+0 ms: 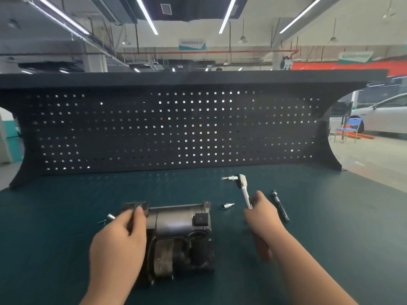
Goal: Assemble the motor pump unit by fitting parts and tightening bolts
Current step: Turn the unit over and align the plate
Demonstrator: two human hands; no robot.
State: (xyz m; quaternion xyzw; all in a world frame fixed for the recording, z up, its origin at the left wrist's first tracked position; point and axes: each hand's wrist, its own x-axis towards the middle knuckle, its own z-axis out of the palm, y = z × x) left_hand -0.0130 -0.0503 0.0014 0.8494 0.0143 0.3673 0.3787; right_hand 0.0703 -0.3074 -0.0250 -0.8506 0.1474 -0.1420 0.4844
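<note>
Dark metal makes up the motor pump unit, which lies on its side on the green bench mat just below the middle of the view, its cylindrical body running left to right. The left hand rests against the unit's left end, fingers curled over a dark block-shaped part at that end, with the thumb along the near side; the hand covers much of the unit's left flank. Just left of those fingers lie a few small silver pieces, too blurred to tell apart. The right hand is to the right of the unit and apart from it, gripping the handle of a chrome ratchet wrench, whose head points up and away toward the pegboard with a socket extension jutting left from it. Between the unit and this hand a loose silver socket lies on the mat. A black rod-like tool lies just right of the right hand, not touched by it.
</note>
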